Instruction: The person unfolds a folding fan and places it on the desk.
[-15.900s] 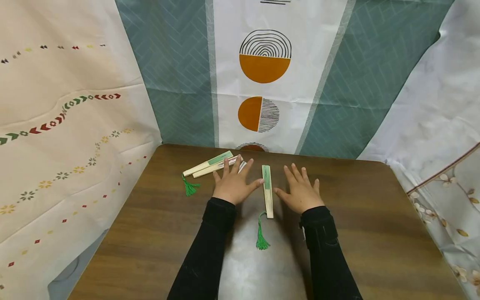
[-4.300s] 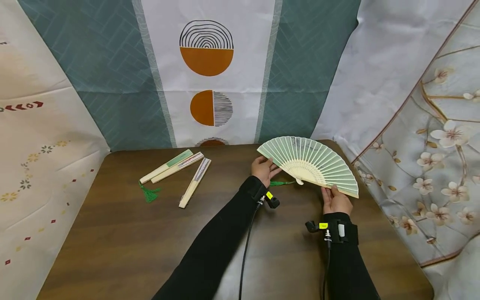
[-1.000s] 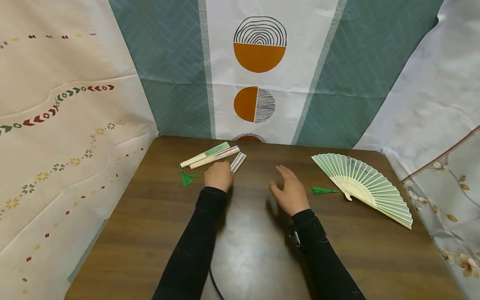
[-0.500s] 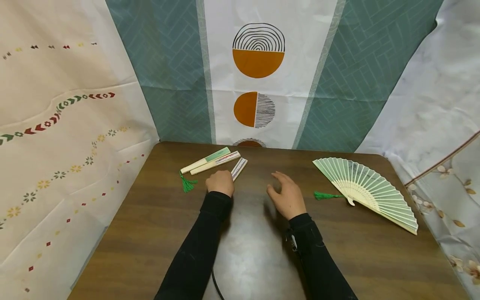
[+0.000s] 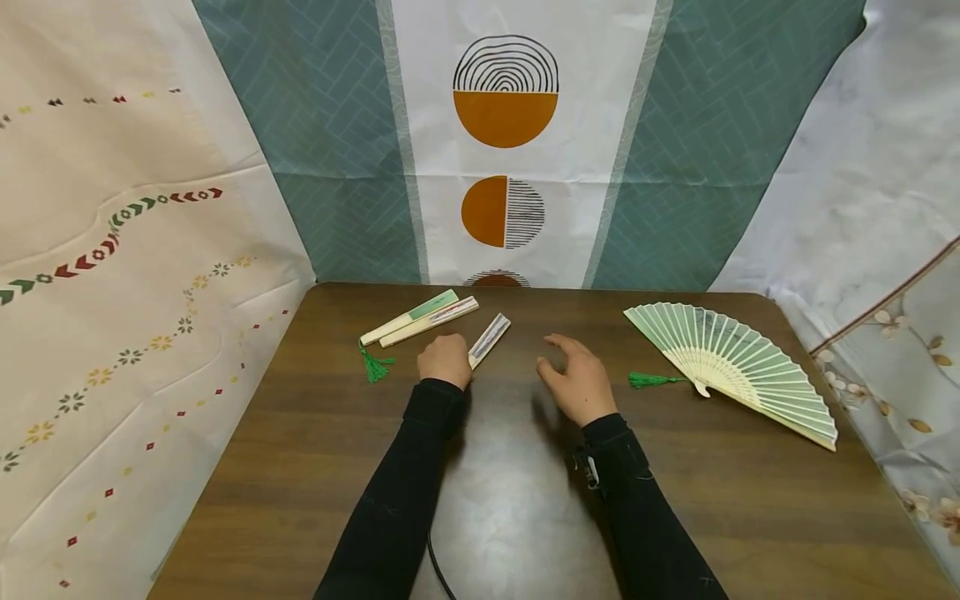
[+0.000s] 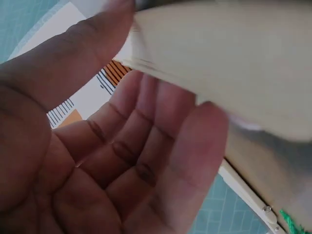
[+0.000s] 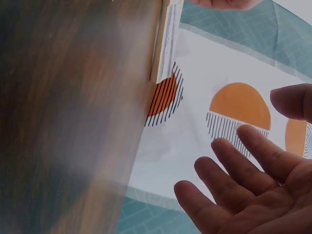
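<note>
In the head view my left hand (image 5: 444,360) grips the near end of a folded hand fan (image 5: 490,340) with a greyish-pink print. Seen from the left wrist, that folded fan (image 6: 234,63) is large and blurred, between thumb and curled fingers. My right hand (image 5: 579,382) is held a little to the right of this fan, fingers relaxed and apart, holding nothing. From the right wrist, its fingers (image 7: 234,170) are spread, while the folded fan (image 7: 165,44) shows at the top beside part of the left hand (image 7: 226,3).
Two more folded fans, one green (image 5: 411,317) and one pale (image 5: 429,322), lie side by side at the back left, with a green tassel (image 5: 373,364). A spread green fan (image 5: 731,358) lies at the right, its tassel (image 5: 654,379) pointing left. The brown table (image 5: 300,483) meets hanging cloths behind.
The green fan that lay folded between the hands was spread and now lies at the right. My left hand has since taken a folded printed fan and moved it slightly right.
</note>
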The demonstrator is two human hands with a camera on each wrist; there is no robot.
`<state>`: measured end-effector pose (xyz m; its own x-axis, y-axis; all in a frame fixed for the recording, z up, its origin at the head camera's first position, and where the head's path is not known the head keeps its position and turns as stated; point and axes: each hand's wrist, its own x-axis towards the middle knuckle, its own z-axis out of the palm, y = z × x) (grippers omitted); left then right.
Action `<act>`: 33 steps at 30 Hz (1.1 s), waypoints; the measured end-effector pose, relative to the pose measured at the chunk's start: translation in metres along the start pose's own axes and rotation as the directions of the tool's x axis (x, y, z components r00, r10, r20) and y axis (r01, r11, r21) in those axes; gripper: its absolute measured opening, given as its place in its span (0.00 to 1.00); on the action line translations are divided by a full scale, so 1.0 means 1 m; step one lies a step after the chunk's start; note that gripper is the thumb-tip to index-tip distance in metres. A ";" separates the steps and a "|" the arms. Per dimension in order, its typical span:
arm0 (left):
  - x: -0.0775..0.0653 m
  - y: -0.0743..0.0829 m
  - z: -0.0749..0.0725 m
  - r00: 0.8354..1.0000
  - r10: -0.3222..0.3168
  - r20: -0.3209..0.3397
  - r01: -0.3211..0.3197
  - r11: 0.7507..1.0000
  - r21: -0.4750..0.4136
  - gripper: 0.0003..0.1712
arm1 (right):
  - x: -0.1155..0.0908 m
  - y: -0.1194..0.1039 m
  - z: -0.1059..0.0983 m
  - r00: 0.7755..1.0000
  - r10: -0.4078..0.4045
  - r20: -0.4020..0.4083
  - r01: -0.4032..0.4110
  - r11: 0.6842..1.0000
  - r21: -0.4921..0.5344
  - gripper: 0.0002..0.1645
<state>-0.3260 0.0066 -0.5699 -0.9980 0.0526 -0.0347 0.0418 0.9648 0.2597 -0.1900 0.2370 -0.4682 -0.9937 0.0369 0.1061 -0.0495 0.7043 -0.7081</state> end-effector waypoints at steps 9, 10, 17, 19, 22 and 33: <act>0.006 -0.007 0.003 0.995 0.092 0.030 -0.088 0.991 -0.096 0.21 | 0.002 0.000 0.001 1.000 0.006 0.009 -0.006 1.000 0.011 0.30; 0.007 -0.008 0.003 0.995 0.097 0.026 -0.094 0.990 -0.105 0.20 | 0.002 0.000 0.000 1.000 0.007 0.009 -0.007 1.000 0.014 0.30; -0.016 0.006 -0.026 0.974 0.225 -0.001 -0.219 0.946 -0.239 0.29 | 0.002 0.000 -0.003 1.000 0.015 0.002 -0.015 0.999 0.048 0.31; -0.035 0.018 -0.050 0.960 0.279 0.005 -0.262 0.907 -0.329 0.21 | 0.003 0.001 -0.003 1.000 0.025 -0.003 -0.025 0.997 0.075 0.32; -0.059 0.038 -0.087 0.942 0.330 0.064 -0.264 0.843 -0.468 0.08 | 0.004 0.000 -0.004 0.999 0.049 -0.021 -0.046 0.989 0.139 0.35; -0.074 0.062 -0.102 0.837 0.511 0.195 -0.212 0.632 -0.745 0.10 | 0.005 -0.004 -0.011 0.984 0.099 -0.148 -0.021 0.892 0.452 0.29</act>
<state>-0.2546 0.0368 -0.4528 -0.8052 0.5869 -0.0848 0.2026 0.4065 0.8909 -0.1939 0.2417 -0.4571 -0.9677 0.2109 0.1382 -0.0687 0.3068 -0.9493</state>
